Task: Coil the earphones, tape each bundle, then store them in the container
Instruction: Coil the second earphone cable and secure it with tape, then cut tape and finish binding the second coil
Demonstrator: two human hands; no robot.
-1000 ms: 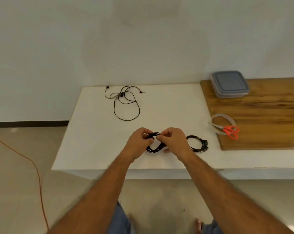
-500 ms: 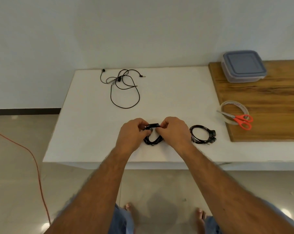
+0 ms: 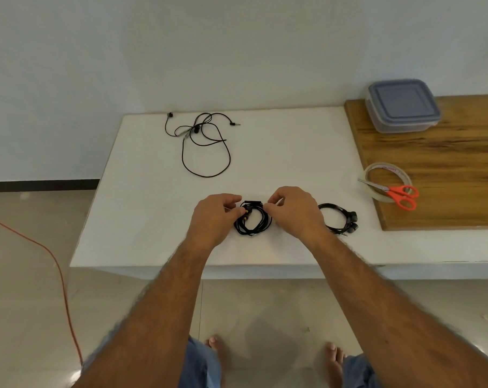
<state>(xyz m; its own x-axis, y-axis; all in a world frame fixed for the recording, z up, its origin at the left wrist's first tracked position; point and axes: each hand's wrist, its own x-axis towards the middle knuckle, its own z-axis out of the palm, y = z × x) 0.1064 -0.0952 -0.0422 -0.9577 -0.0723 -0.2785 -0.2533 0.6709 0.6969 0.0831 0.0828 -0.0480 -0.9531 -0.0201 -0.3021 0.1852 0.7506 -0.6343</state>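
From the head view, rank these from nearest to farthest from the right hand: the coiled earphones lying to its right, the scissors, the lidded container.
From the right hand:
1. Coiled earphones, just to its right on the white table.
2. Scissors, farther right, lying across the tape roll on the wooden board.
3. Lidded container, at the board's far corner by the wall.

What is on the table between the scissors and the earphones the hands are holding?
Another coiled earphone bundle lies there in the head view, between the held earphones and the scissors.
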